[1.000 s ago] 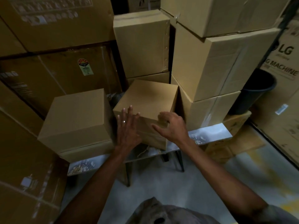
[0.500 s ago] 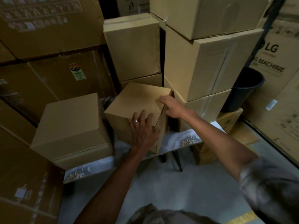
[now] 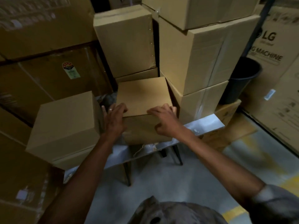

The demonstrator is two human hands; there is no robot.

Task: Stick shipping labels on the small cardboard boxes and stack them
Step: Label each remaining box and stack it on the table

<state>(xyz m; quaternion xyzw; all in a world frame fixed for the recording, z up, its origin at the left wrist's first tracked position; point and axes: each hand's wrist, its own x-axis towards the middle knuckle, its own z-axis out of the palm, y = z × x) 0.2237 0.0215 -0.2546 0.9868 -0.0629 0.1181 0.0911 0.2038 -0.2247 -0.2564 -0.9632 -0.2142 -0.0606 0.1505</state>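
Observation:
A small plain cardboard box [image 3: 143, 94] sits on a metal table [image 3: 208, 122] in the middle of the view, its front face square to me. My left hand [image 3: 115, 121] presses against its front left corner, fingers curled over the top edge. My right hand [image 3: 165, 119] grips the front right part of the top edge. No label shows on this box. A second small box [image 3: 64, 125] stands on the table just to the left, apart from both hands.
Stacked cardboard boxes [image 3: 199, 50] crowd the right and back of the table, and a tall box [image 3: 124, 39] stands behind. Large cartons [image 3: 48, 75] wall the left. A black bucket [image 3: 242, 81] sits on a carton at right. Grey floor lies below.
The box has been turned from a corner-on angle to face me squarely. My right hand came back from its far right corner to the front top edge; my left hand shifted to the left corner.

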